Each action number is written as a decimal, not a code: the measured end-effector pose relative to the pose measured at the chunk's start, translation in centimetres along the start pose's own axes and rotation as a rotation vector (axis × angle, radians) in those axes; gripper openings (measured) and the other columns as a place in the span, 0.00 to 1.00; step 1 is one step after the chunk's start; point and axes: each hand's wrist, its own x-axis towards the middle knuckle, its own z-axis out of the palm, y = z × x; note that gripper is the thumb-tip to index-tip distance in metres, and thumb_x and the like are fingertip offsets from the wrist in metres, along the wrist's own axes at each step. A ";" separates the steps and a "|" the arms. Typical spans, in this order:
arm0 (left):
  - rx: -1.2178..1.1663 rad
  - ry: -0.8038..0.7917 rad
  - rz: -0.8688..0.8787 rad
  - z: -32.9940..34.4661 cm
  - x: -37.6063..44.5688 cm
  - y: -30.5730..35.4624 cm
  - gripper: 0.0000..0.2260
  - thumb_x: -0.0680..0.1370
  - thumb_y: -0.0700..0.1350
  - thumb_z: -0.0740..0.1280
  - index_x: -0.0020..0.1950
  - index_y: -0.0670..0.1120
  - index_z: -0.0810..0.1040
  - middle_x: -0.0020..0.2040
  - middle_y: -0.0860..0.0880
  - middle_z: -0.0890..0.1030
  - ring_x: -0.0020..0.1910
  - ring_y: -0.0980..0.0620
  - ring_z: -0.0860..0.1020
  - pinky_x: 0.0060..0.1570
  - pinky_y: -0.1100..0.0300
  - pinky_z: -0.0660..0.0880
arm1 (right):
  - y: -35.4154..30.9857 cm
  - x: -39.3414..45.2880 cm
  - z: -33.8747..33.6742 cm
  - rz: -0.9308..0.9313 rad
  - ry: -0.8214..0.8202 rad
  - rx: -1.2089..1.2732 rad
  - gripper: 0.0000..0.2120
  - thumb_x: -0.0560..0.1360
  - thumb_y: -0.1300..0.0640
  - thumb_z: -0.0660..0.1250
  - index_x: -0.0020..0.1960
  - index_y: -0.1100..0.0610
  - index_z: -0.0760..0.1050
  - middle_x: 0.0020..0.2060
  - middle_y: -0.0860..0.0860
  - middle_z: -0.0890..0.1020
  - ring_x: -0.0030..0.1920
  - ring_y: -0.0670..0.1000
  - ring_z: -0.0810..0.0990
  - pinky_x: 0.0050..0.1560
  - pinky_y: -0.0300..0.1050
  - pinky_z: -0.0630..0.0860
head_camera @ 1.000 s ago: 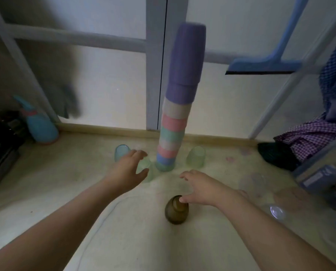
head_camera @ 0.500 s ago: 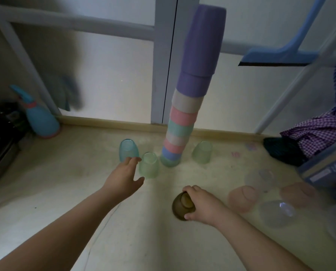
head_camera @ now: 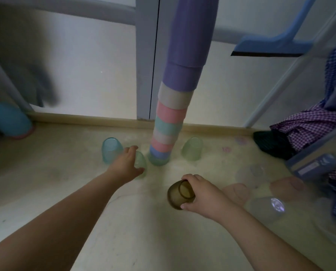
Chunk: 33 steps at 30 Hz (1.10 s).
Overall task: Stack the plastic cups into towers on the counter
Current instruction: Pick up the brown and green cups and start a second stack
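A tall tower of nested upside-down cups (head_camera: pixel 175 106), purple on top and pastel bands below, stands on the pale counter (head_camera: pixel 143 231) near the back wall. My right hand (head_camera: pixel 204 194) is shut on a brown translucent cup (head_camera: pixel 177 194), tilted on the counter in front of the tower. My left hand (head_camera: pixel 127 165) curls around a small green cup (head_camera: pixel 141 162) just left of the tower's base; fingers are on its side. A blue cup (head_camera: pixel 111 149) stands further left, and another green cup (head_camera: pixel 192 148) stands right of the tower.
Pink cups (head_camera: pixel 236 192) (head_camera: pixel 286 185) and clear cups (head_camera: pixel 268 208) (head_camera: pixel 251 172) stand at the right. A teal spray bottle (head_camera: pixel 8 120) stands at the back left. A blue squeegee (head_camera: pixel 272 44), checked cloth (head_camera: pixel 309 126) and a plastic box (head_camera: pixel 317 161) crowd the right side.
My right hand came down from the brown cup's top and closed around it, tilting it. My left hand reached forward onto the small green cup. The view moved closer to the tower.
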 end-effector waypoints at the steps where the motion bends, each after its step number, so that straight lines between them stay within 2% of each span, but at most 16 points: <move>1: 0.006 -0.008 -0.007 0.2 0.2 0.0 0.34 0.71 0.46 0.71 0.70 0.41 0.57 0.68 0.39 0.67 0.63 0.40 0.70 0.61 0.53 0.68 | 0.3 -0.1 0.0 0.007 -0.001 0.004 0.33 0.67 0.51 0.74 0.67 0.51 0.62 0.62 0.52 0.72 0.61 0.52 0.73 0.60 0.44 0.71; 5: 0.024 -0.012 -0.008 0.6 0.3 0.0 0.31 0.71 0.43 0.70 0.69 0.42 0.59 0.66 0.39 0.69 0.61 0.40 0.72 0.58 0.54 0.69 | 1.3 -0.1 -0.1 0.029 0.013 0.027 0.33 0.67 0.50 0.74 0.67 0.51 0.62 0.62 0.51 0.72 0.60 0.52 0.73 0.60 0.44 0.71; 9: 0.029 -0.007 0.046 0.5 -0.8 0.5 0.31 0.70 0.44 0.72 0.68 0.44 0.62 0.64 0.41 0.71 0.60 0.42 0.73 0.57 0.55 0.70 | 1.9 -0.4 -0.8 0.059 0.027 0.051 0.33 0.67 0.49 0.73 0.67 0.50 0.62 0.61 0.50 0.72 0.60 0.51 0.73 0.59 0.42 0.71; 13: 0.044 -0.039 0.170 0.3 -2.2 2.5 0.32 0.68 0.47 0.73 0.69 0.47 0.64 0.65 0.43 0.72 0.60 0.43 0.74 0.56 0.57 0.70 | 2.7 -1.4 -2.8 0.112 0.082 0.028 0.33 0.67 0.47 0.73 0.68 0.47 0.61 0.60 0.47 0.71 0.62 0.49 0.72 0.50 0.35 0.69; 16: 0.037 -0.050 0.269 0.0 -2.7 5.1 0.32 0.68 0.47 0.73 0.69 0.48 0.65 0.66 0.44 0.71 0.60 0.44 0.73 0.54 0.60 0.69 | 3.8 -2.4 -4.4 0.156 0.148 0.065 0.34 0.65 0.46 0.74 0.66 0.47 0.63 0.59 0.48 0.72 0.60 0.50 0.72 0.59 0.46 0.72; 17: 0.034 -0.050 0.300 -0.1 -2.8 6.1 0.32 0.68 0.47 0.73 0.69 0.49 0.65 0.66 0.45 0.71 0.61 0.45 0.72 0.53 0.61 0.67 | 4.0 -3.0 -5.1 0.162 0.178 0.079 0.34 0.65 0.47 0.75 0.66 0.49 0.64 0.60 0.49 0.71 0.59 0.50 0.72 0.61 0.46 0.72; 22: 0.016 -0.047 0.403 -0.6 -3.0 10.6 0.31 0.68 0.47 0.73 0.69 0.49 0.64 0.67 0.46 0.70 0.64 0.48 0.69 0.60 0.61 0.65 | 6.4 -6.1 -8.5 0.214 0.302 0.056 0.34 0.64 0.50 0.76 0.66 0.53 0.65 0.60 0.51 0.72 0.59 0.51 0.72 0.59 0.43 0.71; 25: 0.004 -0.039 0.399 -0.3 -3.2 12.5 0.33 0.68 0.47 0.73 0.69 0.47 0.63 0.68 0.45 0.70 0.65 0.47 0.68 0.62 0.60 0.64 | 8.5 -7.2 -9.8 0.239 0.331 0.047 0.34 0.64 0.50 0.76 0.65 0.51 0.64 0.59 0.52 0.74 0.57 0.51 0.73 0.54 0.41 0.69; 29: -0.013 -0.014 0.362 0.6 -3.3 14.5 0.33 0.67 0.46 0.74 0.68 0.44 0.64 0.66 0.44 0.71 0.63 0.47 0.70 0.60 0.62 0.65 | 10.4 -7.8 -10.4 0.227 0.288 0.020 0.32 0.65 0.51 0.75 0.63 0.46 0.64 0.53 0.49 0.74 0.54 0.49 0.74 0.48 0.42 0.69; 31: -0.021 -0.010 0.345 1.1 -3.4 15.2 0.32 0.67 0.46 0.75 0.67 0.45 0.65 0.64 0.45 0.72 0.61 0.48 0.71 0.55 0.64 0.64 | 11.2 -7.4 -10.1 0.199 0.245 0.039 0.30 0.64 0.52 0.76 0.61 0.46 0.65 0.52 0.51 0.75 0.53 0.51 0.75 0.51 0.46 0.75; 33: -0.024 -0.001 0.338 1.6 -3.4 15.9 0.32 0.66 0.45 0.75 0.66 0.45 0.66 0.64 0.45 0.73 0.61 0.48 0.71 0.55 0.65 0.64 | 11.9 -6.9 -9.7 0.173 0.186 0.040 0.30 0.64 0.52 0.75 0.61 0.47 0.65 0.53 0.53 0.75 0.53 0.52 0.75 0.54 0.48 0.76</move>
